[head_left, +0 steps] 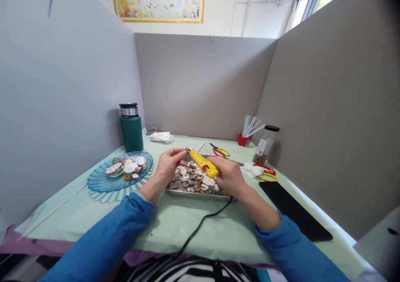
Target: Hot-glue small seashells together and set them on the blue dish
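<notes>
My right hand point(229, 174) is wrapped round a yellow hot glue gun point(202, 163), whose nozzle points up and to the left. A black cord runs from it down to the table's front edge. Between the fingertips of my left hand point(168, 164) is a small brownish shell point(188, 149), right at the nozzle. Both hands are above a metal tray point(196, 194) filled with many small shells point(190, 178). To the left, a blue scalloped plate point(96, 181) carries white shells point(129, 165) grouped with some green and orange pieces.
A green bottle point(131, 128) stands behind the plate. Scissors point(219, 150) lie beyond the tray, and another pair point(265, 172) lies right, near a black phone point(293, 209). A red cup point(242, 140) of glue sticks and a jar point(265, 144) stand back right. Grey partitions point(203, 82) enclose the table.
</notes>
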The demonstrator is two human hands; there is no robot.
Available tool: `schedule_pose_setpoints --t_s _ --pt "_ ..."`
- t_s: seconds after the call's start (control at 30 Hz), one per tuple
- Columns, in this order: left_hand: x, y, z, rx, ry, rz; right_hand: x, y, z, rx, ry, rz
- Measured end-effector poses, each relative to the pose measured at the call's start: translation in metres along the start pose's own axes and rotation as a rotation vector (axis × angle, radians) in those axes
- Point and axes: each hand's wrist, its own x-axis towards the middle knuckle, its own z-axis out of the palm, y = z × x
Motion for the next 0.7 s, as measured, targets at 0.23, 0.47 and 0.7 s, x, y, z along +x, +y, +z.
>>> schedule_pose_setpoints --t_s 0.23,0.47,0.7 --pt "0.0000 0.0001 0.0002 0.001 0.008 0.011 -0.0005 -0.0007 -0.0006 -0.014 -0.009 0.008" --pt "-0.0005 0.0011 0.0011 -0.003 0.018 0.002 -0.0004 0.0005 -0.0009 -0.024 -0.004 0.038" --pt "0.0004 0.0001 -0.0004 -0.005 0.005 -0.001 -0.0007 -0.0021 -0.0003 -0.022 -0.034 0.010"
